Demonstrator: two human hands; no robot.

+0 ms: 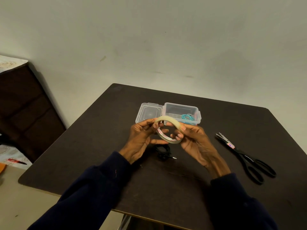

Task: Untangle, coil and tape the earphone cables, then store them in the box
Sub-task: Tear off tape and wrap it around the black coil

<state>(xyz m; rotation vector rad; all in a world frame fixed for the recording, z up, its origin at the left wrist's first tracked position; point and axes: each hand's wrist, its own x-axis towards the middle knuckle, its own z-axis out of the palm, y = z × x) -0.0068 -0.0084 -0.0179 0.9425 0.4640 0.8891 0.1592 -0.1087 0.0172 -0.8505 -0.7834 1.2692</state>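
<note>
Head view, tape roll (169, 128): I see it held up between both hands above the table (216, 188), tilted so the ring's opening faces me and slightly left; its upper rim leans toward the box
Black earphone cable (163, 151): bundled on the table just below the hands, its long axis running roughly away from me, the metal plug tip pointing right
Box (182, 113): clear plastic, open, behind the hands; its lid (148, 112) lies flat to the left, joined along one edge
Teal cable (187, 117): coiled inside the box, at its right end
Left hand (142, 138): fingers curled around the left side of the roll, thumb tip pressed on the rim
Right hand (193, 140): closed on the right side of the roll, fingers threaded through the ring
Scissors (245, 157): lying well to the right, blades pointing away and left, handles toward me
Hard to tell: whether a loose tape end is lifted; the roll's top edge is blurred, and the black bundle is partly hidden behind the hands and dark against the table
</note>
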